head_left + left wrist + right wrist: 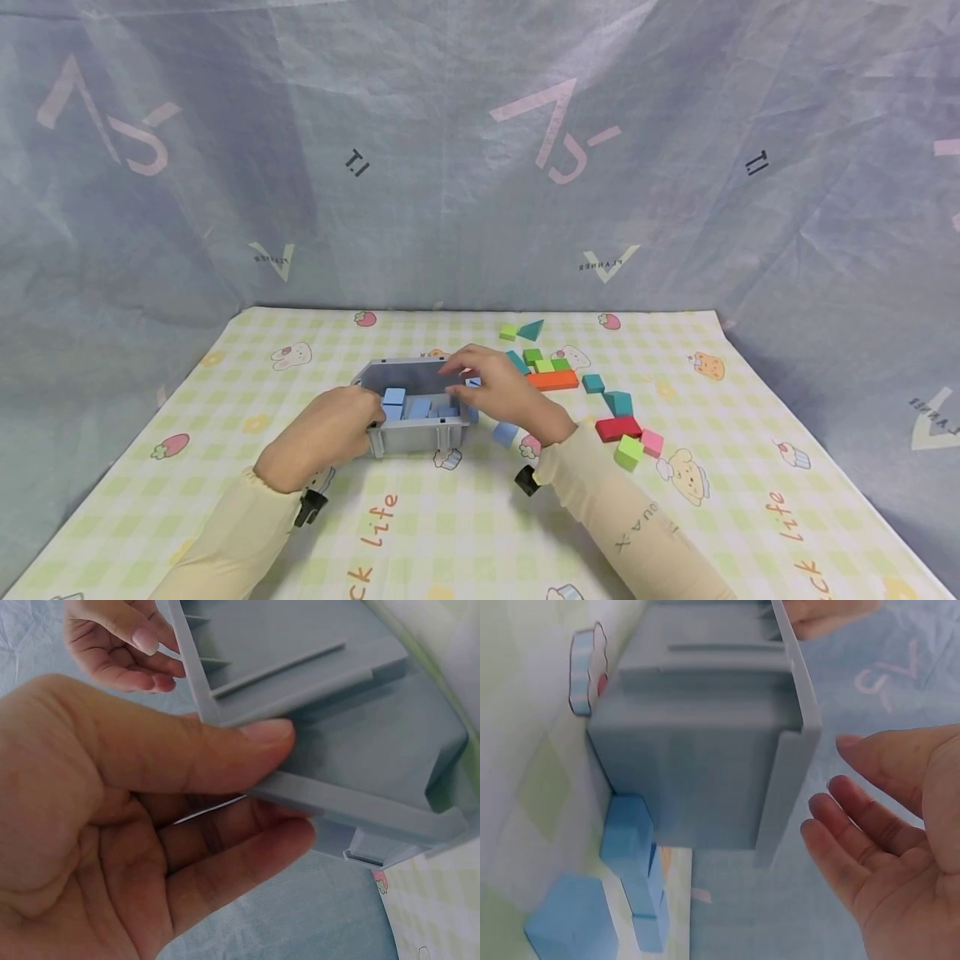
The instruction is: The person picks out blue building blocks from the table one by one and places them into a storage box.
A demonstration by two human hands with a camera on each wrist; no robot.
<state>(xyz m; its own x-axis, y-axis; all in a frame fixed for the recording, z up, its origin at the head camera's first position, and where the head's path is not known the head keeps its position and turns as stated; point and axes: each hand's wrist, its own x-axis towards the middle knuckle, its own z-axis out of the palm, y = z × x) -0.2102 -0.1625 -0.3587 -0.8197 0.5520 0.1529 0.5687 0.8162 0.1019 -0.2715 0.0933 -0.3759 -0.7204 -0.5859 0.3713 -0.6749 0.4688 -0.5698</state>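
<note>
A grey plastic bin point(411, 439) stands on the table with several light-blue blocks point(394, 397) inside. My left hand point(337, 421) pinches its left rim; the left wrist view has the thumb over the edge of the grey wall point(360, 796) and the fingers beneath. At the opposite end, my right hand point(495, 387) is just off the right rim with loosely bent fingers and nothing between them. Beside that end, in the right wrist view, a row of blue blocks point(627, 836) and a separate blue cube point(574, 919) lie on the cloth.
Right of the bin lie an orange bar point(553, 381), a red block point(618, 429), a pink cube point(652, 443), a lime cube point(628, 452), and several teal and green blocks. A checked tablecloth point(450, 533) covers the table. A grey-blue fabric curtain point(450, 233) hangs behind it.
</note>
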